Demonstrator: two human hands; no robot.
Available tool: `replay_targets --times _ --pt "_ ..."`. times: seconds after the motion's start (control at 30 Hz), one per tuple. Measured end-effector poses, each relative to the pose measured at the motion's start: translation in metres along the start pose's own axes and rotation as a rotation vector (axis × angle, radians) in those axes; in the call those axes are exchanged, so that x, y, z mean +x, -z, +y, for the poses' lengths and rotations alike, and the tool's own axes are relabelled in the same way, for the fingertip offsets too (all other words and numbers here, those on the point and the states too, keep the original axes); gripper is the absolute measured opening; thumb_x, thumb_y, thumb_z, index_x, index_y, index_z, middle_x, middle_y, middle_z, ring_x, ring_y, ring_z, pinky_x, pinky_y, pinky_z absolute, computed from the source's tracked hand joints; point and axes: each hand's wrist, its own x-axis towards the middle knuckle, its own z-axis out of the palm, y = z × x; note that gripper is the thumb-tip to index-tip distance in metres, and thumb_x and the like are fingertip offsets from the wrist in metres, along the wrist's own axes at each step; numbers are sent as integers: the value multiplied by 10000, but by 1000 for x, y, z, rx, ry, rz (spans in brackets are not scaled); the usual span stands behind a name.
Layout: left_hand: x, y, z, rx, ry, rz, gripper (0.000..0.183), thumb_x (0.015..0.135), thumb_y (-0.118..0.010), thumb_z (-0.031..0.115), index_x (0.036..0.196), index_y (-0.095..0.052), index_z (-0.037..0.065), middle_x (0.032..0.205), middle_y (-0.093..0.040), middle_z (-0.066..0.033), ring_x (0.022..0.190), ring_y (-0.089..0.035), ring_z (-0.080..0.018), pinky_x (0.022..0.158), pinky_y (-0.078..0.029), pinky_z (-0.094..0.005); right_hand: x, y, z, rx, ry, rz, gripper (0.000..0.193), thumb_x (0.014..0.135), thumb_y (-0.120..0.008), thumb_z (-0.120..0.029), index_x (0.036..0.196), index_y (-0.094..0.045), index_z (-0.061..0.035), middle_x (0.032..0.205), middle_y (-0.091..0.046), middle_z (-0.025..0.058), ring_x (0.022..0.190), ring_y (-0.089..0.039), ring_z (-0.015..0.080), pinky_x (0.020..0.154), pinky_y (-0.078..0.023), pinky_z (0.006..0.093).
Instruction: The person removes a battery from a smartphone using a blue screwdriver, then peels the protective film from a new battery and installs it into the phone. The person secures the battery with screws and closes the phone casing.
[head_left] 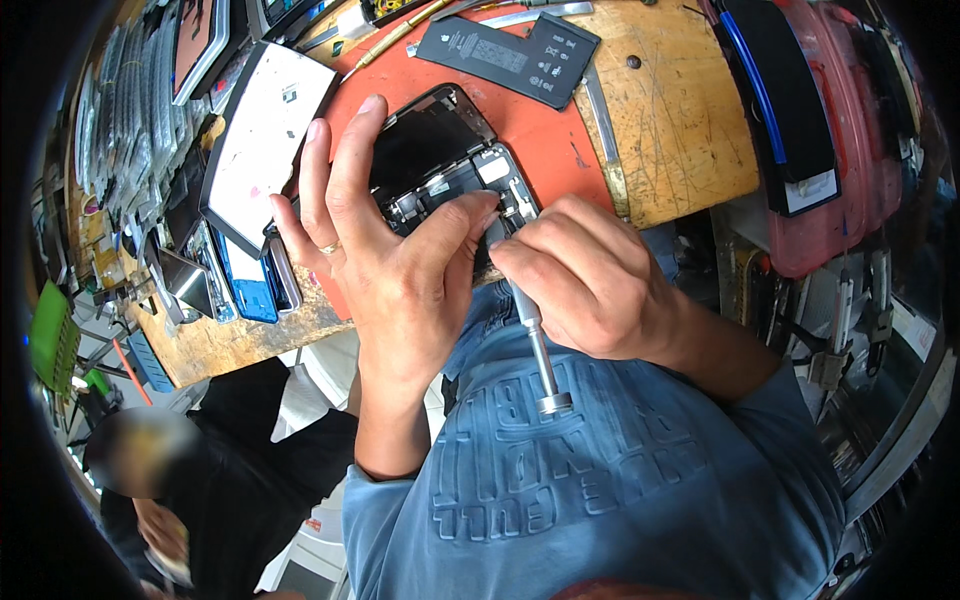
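blue tee (600, 450) w/ raised lettering is closest to the cam, filling lower middle. above it both hands are at the bench edge. r hand (590, 280) has fingers curled in, grasping a slim grey screwdriver (540, 350); its round metal end cap points down over the tee, other end goes up to the opened phone, exact tip hidden by fingers. l hand (400, 270): three fingers fanned out & raised, one w/ a ring, another digit bent in at the phone's inner parts, right by the driver; can't tell if it's pinching anything. the opened phone (435, 188) is on the orange-red mat (550, 150), between/behind the hands, partly covered by l hand; its dark screen (430, 130) is at the far side, innards showing

beyond the phone, a black notched battery (500, 55) lies flat, approx at mat's far edge, w/ a metal strip (605, 145) running down on its r side. wooden bench (690, 110) shows beyond the mat. l of the phone: white-faced box (270, 130), then a blue phone shell (250, 285) & a pile of clear plastic sleeves (140, 110). far r: reddish translucent bin (800, 240) w/ a black case on it. lower l, another person in black (250, 480)
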Motion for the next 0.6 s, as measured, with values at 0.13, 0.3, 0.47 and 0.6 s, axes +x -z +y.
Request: replay_targets --times 0.13,0.3,0.47,0.6 --pt "2 2 2 -12 -5 -14 132 799 -902 262 925 -881 295 1652 -484 -145 1599 -328 -413 1299 -53 -647 -5 -1 9 96 -103 111 157 867 -769 20 1003 -694 43 852 -655 132 693 -635 260 601 -517 354" --pt "1 3 1 -7 -24 -26 114 823 -896 277 936 -881 287 1659 -476 -148 1610 -307 -418 1299 -42 -650 15 41 11 93 -533 71 188 975 -788 -141 933 -663 -7 757 -639 137 628 -613 319 590 -490 419" --pt "-1 8 7 4 13 -46 141 808 -919 321 941 -880 294 1663 -470 -142 1608 -313 -418 1298 -38 -642 35 59 33 -360 -537 -129 304 954 -816 -219 858 -619 -8 763 -667 187 696 -676 418 618 -503 500" --pt "-4 0 6 13 -12 29 146 794 -928 330 926 -873 300 1662 -473 -136 1602 -325 -415 1302 -49 -630 41 53 38 -359 -494 -50 252 950 -811 -210 919 -656 -13 789 -685 171 726 -689 415 652 -525 497"
